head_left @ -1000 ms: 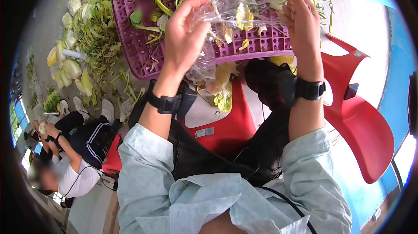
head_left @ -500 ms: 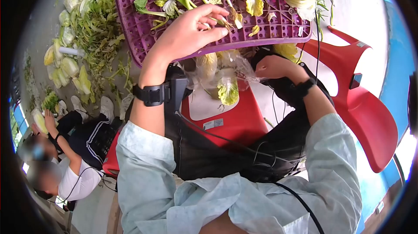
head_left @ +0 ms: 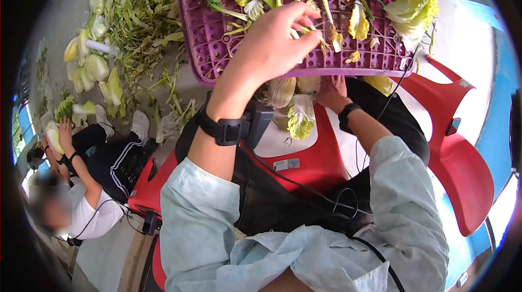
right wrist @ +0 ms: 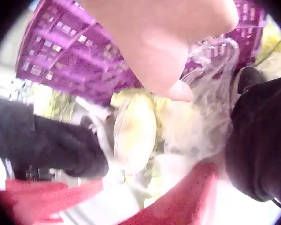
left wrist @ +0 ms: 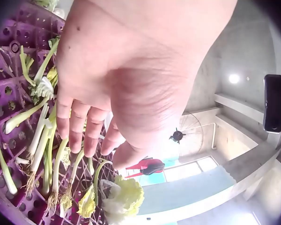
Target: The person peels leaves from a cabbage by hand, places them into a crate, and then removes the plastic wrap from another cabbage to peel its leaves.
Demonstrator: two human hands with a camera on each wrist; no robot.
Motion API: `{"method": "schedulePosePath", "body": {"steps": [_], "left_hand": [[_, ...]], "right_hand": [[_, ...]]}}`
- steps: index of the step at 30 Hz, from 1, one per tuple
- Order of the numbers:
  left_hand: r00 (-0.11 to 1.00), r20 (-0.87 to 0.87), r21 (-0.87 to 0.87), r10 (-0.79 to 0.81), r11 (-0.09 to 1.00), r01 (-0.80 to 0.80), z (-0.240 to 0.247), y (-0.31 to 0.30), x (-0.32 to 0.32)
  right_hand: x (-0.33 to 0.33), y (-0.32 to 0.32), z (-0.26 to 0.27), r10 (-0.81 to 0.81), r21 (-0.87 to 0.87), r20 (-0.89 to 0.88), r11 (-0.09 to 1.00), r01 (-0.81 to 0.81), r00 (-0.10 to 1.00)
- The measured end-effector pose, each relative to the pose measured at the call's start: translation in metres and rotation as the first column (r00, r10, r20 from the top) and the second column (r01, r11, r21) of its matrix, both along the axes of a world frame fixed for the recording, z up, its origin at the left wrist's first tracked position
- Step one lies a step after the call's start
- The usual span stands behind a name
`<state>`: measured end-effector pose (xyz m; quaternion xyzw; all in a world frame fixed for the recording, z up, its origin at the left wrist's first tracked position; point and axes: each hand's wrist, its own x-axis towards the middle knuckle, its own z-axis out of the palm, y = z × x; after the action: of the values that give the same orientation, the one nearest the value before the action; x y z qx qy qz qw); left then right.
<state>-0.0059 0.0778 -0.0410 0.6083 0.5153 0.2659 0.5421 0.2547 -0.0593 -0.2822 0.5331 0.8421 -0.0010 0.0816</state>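
Note:
My left hand (head_left: 272,47) hovers close over an upturned purple crate (head_left: 209,55), fingers loosely bent with nothing visible between them. Around it lie green onions (left wrist: 40,145), small yellowed leaf scraps (head_left: 358,23) and, at the right, a large napa cabbage leaf (head_left: 411,1). Lower down, my right hand (head_left: 333,92) reaches beneath the crate's near edge. A clear plastic bag (right wrist: 208,103) hangs right by its thumb in the right wrist view; I cannot tell whether the fingers grip it. Beside this bag is a pale napa cabbage (right wrist: 136,136).
A red stool (head_left: 304,169) stands between my knees, and a red chair (head_left: 454,167) is at the right. Cabbages and trimmed leaves (head_left: 147,25) cover the floor at left. Nearby, another person (head_left: 89,183) sits handling a cabbage. A cable (head_left: 304,183) crosses my lap.
Both hands held the stretched plastic bag above the crate; the right then took it down below the near edge and has moved further under. My left hand stayed over the crate without it.

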Motion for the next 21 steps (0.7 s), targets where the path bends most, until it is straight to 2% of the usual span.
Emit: {"method": "schedulePosePath", "body": {"steps": [1,3,4,5,7,9,11,16,21], "left_hand": [[1.0,-0.012,-0.003,-0.005,1.0,0.005,0.003,0.0,0.001],[1.0,-0.003,0.033,-0.005,0.999,0.005,0.006,-0.001,0.003],[1.0,-0.031,0.054,-0.005,0.999,0.006,0.007,-0.001,0.002],[0.998,-0.059,0.074,0.0,0.997,0.005,0.007,-0.002,0.002],[0.998,-0.069,0.11,0.015,0.994,-0.008,0.005,-0.004,0.001],[0.994,-0.103,0.16,0.036,0.987,-0.019,0.004,-0.003,0.0],[0.992,-0.043,0.199,0.118,0.974,-0.107,-0.003,-0.003,0.005],[0.988,-0.102,0.26,0.119,0.962,-0.089,-0.002,-0.009,0.004],[0.982,-0.137,0.282,0.127,0.956,-0.084,-0.002,-0.01,0.001]], "right_hand": [[-0.011,-0.001,-0.003,-0.023,-0.017,-0.111,1.0,0.021,0.994],[-0.033,0.004,-0.009,-0.147,-0.266,-0.24,0.961,0.08,0.959],[-0.047,0.019,-0.004,-0.244,-0.482,-0.235,0.87,0.105,0.941],[-0.057,0.033,-0.001,-0.333,-0.672,-0.205,0.732,0.115,0.92],[-0.062,0.025,-0.062,-0.306,-0.737,-0.166,0.67,0.088,0.938],[-0.081,0.028,-0.08,-0.316,-0.789,-0.092,0.601,0.125,0.944],[-0.099,0.023,-0.091,-0.345,-0.806,-0.013,0.559,0.194,0.939],[-0.124,-0.004,-0.105,-0.404,-0.796,0.095,0.518,0.313,0.91],[-0.136,-0.028,-0.099,-0.445,-0.792,0.045,0.53,0.304,0.894]]}}
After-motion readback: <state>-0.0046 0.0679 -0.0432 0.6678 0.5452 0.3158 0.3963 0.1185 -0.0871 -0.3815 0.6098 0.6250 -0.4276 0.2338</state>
